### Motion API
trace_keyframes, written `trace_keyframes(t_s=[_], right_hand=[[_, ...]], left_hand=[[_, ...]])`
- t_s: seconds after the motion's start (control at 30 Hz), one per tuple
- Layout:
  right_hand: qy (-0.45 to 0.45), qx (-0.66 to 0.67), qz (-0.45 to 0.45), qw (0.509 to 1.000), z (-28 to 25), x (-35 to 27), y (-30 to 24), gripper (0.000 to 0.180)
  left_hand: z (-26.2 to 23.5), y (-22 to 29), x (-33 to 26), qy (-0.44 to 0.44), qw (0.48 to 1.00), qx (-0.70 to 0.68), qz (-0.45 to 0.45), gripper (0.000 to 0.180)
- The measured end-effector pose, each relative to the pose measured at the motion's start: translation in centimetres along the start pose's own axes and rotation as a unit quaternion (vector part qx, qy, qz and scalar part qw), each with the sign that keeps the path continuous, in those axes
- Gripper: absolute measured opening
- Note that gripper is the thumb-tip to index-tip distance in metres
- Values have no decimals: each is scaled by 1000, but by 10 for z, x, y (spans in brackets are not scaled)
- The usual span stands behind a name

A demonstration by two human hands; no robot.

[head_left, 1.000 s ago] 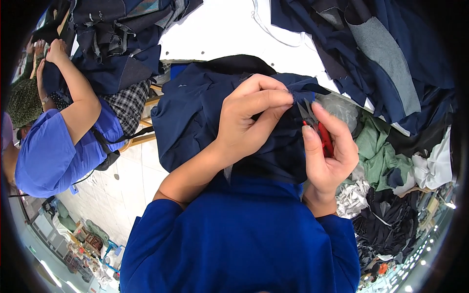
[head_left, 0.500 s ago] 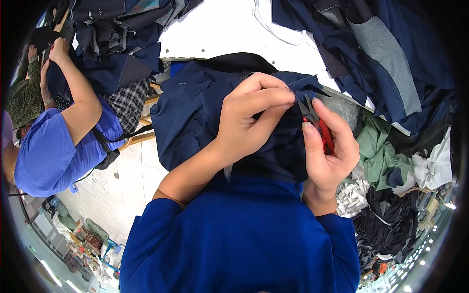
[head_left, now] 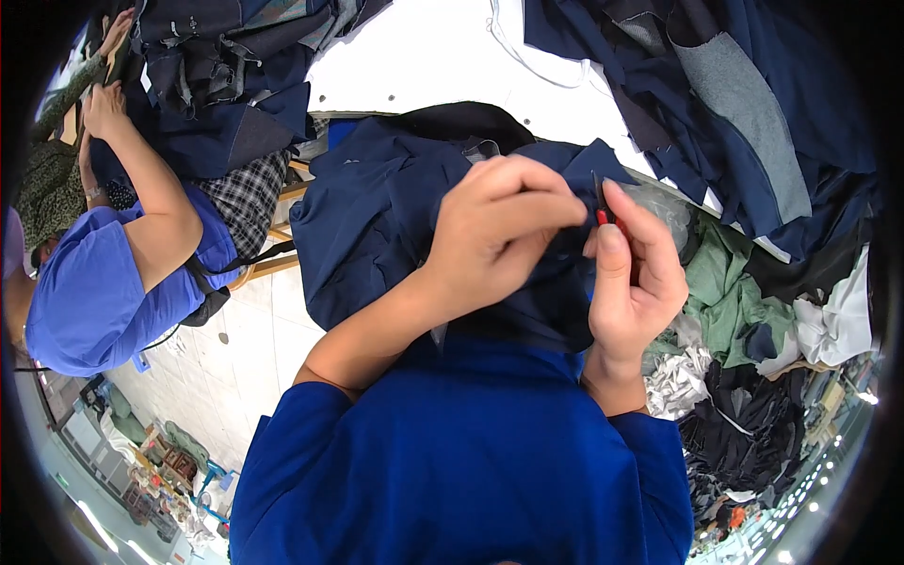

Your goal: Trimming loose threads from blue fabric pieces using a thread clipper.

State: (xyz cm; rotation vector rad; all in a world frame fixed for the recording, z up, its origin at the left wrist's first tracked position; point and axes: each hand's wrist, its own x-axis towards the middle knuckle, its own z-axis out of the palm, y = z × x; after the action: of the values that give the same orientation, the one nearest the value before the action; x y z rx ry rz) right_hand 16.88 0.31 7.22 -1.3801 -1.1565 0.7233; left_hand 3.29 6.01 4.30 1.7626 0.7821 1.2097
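In my right hand (head_left: 638, 287) is a small pair of red-handled thread snips (head_left: 603, 209), their dark blades pointing up and looking closed together. My left hand (head_left: 499, 235) is slightly blurred, thumb and fingers pinched close to the snips; what sits between its fingertips, if anything, is too small to make out. Under both hands a navy blue garment (head_left: 367, 217) lies bunched over my lap and against the table edge. One pointed corner of its cloth sticks up behind the snips.
Navy pieces with a grey panel (head_left: 744, 113) hang over the white table (head_left: 424, 61) at right; more dark cloth (head_left: 217, 66) is heaped at far left. Green cloth (head_left: 739, 301) and dark scraps (head_left: 744, 414) lie low right. A person in a blue shirt (head_left: 104, 292) works at left.
The snips' blades have gone from spread to together, turned more upright. My left fingertips have moved slightly right and down, off the cloth edge they pinched. The co-worker's hands have shifted.
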Motion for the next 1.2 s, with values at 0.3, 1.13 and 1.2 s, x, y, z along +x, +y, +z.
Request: trace_keyframes(t_s=[0.3, 1.13, 1.2], right_hand=[[-2, 19, 30, 999, -12, 5, 0, 30], [-74, -12, -20, 997, -5, 4, -9, 31], [-68, -5, -20, 997, -3, 3, -7, 31]], left_hand=[[-5, 1, -3, -44, 911, -365, -184, 15], [-13, 0, 2, -65, 855, -447, -256, 18], [-11, 1, 1, -62, 851, -453, -259, 19]])
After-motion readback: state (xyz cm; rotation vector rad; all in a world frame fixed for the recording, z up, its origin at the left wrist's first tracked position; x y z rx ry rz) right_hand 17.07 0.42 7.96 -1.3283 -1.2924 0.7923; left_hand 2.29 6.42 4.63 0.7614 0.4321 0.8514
